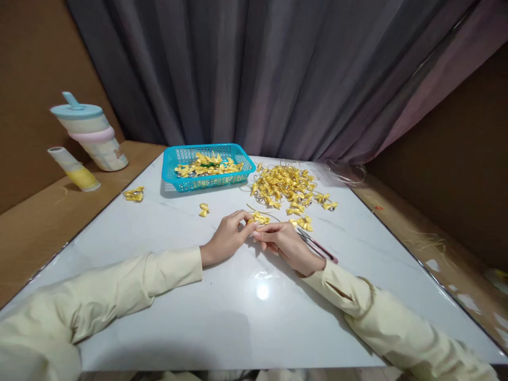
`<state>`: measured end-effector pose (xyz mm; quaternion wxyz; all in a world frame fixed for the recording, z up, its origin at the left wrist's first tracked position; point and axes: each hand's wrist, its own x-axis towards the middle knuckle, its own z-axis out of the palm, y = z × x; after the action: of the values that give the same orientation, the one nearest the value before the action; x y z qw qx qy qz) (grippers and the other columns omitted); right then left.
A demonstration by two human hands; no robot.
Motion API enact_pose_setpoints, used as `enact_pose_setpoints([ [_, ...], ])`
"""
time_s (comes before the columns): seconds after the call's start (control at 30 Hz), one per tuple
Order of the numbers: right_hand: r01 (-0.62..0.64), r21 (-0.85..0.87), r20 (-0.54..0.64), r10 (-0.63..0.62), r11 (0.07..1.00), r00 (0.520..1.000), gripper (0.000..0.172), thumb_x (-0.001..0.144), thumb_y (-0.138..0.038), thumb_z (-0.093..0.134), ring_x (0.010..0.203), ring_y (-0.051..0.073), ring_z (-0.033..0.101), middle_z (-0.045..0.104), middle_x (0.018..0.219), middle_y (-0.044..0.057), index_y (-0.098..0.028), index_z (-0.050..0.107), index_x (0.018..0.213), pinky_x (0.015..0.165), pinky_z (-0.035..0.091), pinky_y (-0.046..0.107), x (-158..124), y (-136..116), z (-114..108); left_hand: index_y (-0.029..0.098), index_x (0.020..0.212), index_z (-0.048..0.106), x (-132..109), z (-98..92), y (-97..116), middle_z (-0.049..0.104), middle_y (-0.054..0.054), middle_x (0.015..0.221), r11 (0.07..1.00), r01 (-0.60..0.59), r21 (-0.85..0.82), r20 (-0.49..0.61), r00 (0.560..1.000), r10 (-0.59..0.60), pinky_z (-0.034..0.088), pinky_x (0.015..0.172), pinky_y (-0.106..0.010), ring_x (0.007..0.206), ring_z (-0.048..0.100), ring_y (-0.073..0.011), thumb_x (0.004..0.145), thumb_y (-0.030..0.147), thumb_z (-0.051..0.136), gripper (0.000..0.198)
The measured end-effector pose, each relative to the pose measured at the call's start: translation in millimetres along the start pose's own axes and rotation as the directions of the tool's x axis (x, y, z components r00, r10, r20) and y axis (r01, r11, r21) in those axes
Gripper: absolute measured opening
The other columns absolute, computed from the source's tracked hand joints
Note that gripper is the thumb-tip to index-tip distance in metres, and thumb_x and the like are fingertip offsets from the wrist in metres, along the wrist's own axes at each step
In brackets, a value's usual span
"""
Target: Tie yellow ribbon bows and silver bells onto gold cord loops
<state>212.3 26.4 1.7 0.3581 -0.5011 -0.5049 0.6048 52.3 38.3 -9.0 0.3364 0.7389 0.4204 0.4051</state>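
Observation:
Over the middle of the table, my left hand [228,238] and my right hand [286,244] meet at the fingertips. My left fingers are closed on a yellow ribbon bow [260,217] with a thin cord trailing from it. Pinched together, my right thumb and fingers cover whatever is between them. Just beyond my hands lies a heap of yellow ribbon bows [283,182] with silver bells and loops of cord. A pair of scissors with pinkish handles [319,247] rests beside my right hand, partly hidden by it. One small bow [203,210] lies alone to the left.
A blue plastic basket [210,185] at the back holds more yellow bows and something green. Another small bunch of bows [134,194] lies at the left. A lidded tumbler [93,135] and a thread cone [75,169] stand on the left ledge. Dark curtains [238,74] hang behind.

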Motion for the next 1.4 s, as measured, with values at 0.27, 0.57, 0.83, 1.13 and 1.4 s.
enact_pose_setpoints([
  [0.27, 0.257, -0.677, 0.114, -0.246, 0.690, 0.962, 0.040, 0.084, -0.053, 0.046, 0.044, 0.011, 0.047, 0.055, 0.054, 0.001, -0.015, 0.056, 0.072, 0.044, 0.034, 0.023, 2.5, -47.1, -34.8, 0.016, 0.069, 0.052, -2.2, 1.9, -0.1, 0.055, 0.002, 0.066, 0.999, 0.025, -0.037, 0.035, 0.999, -0.023, 0.037, 0.059, -0.023, 0.060, 0.046, -0.0110, 0.082, 0.023, 0.051, 0.015],
  [0.57, 0.709, -0.644, 0.621, -0.345, 0.287, 0.704, 0.011, 0.091, -0.027, 0.041, 0.075, 0.017, 0.050, 0.055, 0.087, 0.008, -0.020, 0.035, 0.087, 0.068, 0.040, 0.031, 20.4, -56.7, -21.9, 0.015, 0.069, 0.053, -2.2, 3.4, -6.9, 0.056, -0.002, 0.072, 0.995, -0.058, -0.084, 0.073, 0.995, 0.064, 0.040, 0.064, -0.025, 0.069, 0.050, -0.0136, 0.079, 0.018, 0.051, 0.010],
  [0.83, 0.698, -0.510, 0.685, -0.254, 0.503, 0.683, 0.023, 0.085, -0.011, 0.047, 0.075, 0.015, 0.051, 0.059, 0.081, 0.002, -0.019, 0.033, 0.101, 0.071, 0.039, 0.029, 27.8, -48.6, -30.8, 0.014, 0.067, 0.057, -3.3, 1.2, -0.1, 0.056, 0.001, 0.065, 0.992, 0.046, -0.120, 0.126, 0.992, -0.031, 0.037, 0.060, -0.023, 0.062, 0.048, -0.0113, 0.079, 0.023, 0.054, 0.016],
  [1.13, 0.676, -0.440, 0.576, -0.392, 0.591, 0.717, 0.034, 0.075, -0.001, 0.048, 0.067, 0.011, 0.045, 0.050, 0.073, -0.004, -0.020, 0.032, 0.099, 0.068, 0.037, 0.025, 28.3, -37.8, -22.7, 0.014, 0.065, 0.055, -1.3, 0.2, 0.0, 0.053, 0.002, 0.062, 0.984, 0.121, -0.128, 0.159, 0.982, -0.100, 0.036, 0.058, -0.023, 0.060, 0.045, -0.0108, 0.079, 0.027, 0.054, 0.019],
  [1.4, 0.590, -0.381, 0.583, -0.310, 0.712, 0.751, 0.028, 0.081, -0.009, 0.049, 0.069, 0.012, 0.050, 0.049, 0.073, -0.003, -0.021, 0.029, 0.097, 0.065, 0.039, 0.026, 28.7, -42.7, -26.3, 0.014, 0.067, 0.059, -2.6, 0.3, 1.3, 0.056, 0.001, 0.060, 0.988, 0.105, -0.110, 0.148, 0.985, -0.089, 0.036, 0.058, -0.023, 0.058, 0.045, -0.0107, 0.079, 0.028, 0.055, 0.018],
])
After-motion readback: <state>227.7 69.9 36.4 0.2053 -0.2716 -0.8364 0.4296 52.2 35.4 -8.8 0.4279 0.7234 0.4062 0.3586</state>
